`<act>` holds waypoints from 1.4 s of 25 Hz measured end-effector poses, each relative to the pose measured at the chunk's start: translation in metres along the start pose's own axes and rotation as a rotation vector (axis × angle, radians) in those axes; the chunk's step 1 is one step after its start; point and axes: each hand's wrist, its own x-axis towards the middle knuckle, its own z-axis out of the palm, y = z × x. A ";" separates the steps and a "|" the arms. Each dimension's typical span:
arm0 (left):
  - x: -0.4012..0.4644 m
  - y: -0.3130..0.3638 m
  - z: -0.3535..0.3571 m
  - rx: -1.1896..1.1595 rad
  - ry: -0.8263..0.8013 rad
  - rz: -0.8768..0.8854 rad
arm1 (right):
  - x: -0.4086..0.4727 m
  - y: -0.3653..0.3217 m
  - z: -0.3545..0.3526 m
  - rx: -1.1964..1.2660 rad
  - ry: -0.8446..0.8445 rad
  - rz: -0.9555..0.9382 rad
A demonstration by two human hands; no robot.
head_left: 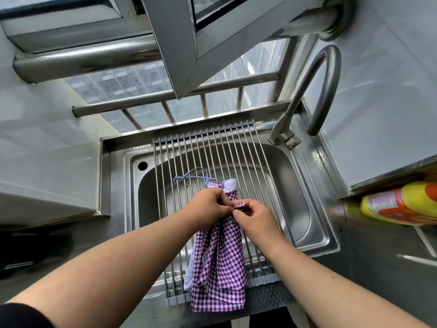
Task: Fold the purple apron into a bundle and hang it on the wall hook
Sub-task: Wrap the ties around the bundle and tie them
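The purple checked apron [218,263] lies folded into a long strip on the wire rack [238,147] over the steel sink [305,204], its lower end hanging over the bench [378,275] edge. The left hand [208,205] and right hand [256,221] both pinch a small fold near its top (strings [194,177] trailing beyond). A yellow bottle [402,203] lies right.
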 end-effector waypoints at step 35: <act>0.012 0.015 -0.004 0.424 -0.143 0.119 | -0.001 -0.007 -0.010 -0.684 0.074 -0.370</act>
